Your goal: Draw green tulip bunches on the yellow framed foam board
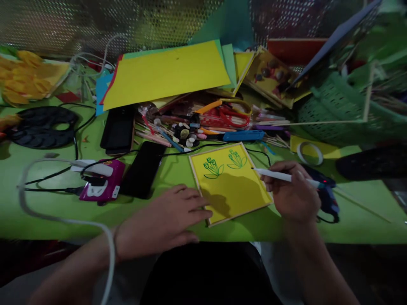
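- On the green surface [176, 169]: framed yellow panel [237, 186], near the front edge
- Left of it: black phone [144, 169], magenta device [108, 184]
- Back left: black palette [40, 131]
- Back right: green basket [333, 110]

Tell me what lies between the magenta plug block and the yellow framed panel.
In the head view, a black phone next to the block, then green tabletop; the left hand spans the nearer part; a black cable crosses farther back.
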`<action>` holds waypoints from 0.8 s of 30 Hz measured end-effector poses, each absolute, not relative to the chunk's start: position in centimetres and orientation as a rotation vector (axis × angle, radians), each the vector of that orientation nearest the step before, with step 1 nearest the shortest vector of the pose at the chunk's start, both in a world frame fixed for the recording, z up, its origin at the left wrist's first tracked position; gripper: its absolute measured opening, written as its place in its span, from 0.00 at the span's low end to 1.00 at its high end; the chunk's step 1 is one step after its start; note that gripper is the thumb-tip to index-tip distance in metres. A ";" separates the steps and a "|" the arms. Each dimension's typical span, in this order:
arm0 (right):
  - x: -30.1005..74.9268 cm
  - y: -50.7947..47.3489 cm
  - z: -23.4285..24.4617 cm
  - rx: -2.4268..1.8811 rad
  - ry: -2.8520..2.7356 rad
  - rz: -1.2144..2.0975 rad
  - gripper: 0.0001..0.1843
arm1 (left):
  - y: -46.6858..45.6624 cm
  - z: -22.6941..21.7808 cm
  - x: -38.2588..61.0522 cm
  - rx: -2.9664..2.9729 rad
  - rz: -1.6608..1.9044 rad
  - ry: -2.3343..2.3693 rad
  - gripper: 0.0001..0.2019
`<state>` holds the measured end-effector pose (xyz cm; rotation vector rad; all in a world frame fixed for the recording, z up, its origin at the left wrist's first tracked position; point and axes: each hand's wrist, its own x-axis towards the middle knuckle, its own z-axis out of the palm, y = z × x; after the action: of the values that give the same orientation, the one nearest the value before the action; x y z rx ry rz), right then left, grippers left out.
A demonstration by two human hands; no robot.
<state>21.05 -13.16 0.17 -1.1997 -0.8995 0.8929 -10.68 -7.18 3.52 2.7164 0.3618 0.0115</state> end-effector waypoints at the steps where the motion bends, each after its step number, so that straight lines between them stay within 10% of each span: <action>1: 21.1 -13.1 0.1 -1.193 -0.898 0.898 0.16 | -8.0 2.8 -10.6 2.705 -0.007 0.366 0.25; 24: 20.2 -13.5 0.0 -1.168 -1.055 1.026 0.20 | -11.8 -2.1 -11.3 2.386 0.363 0.760 0.28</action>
<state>20.17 -13.48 -0.04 -1.1678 -1.0551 1.0261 -11.30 -11.82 -2.09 2.3860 0.7596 0.3629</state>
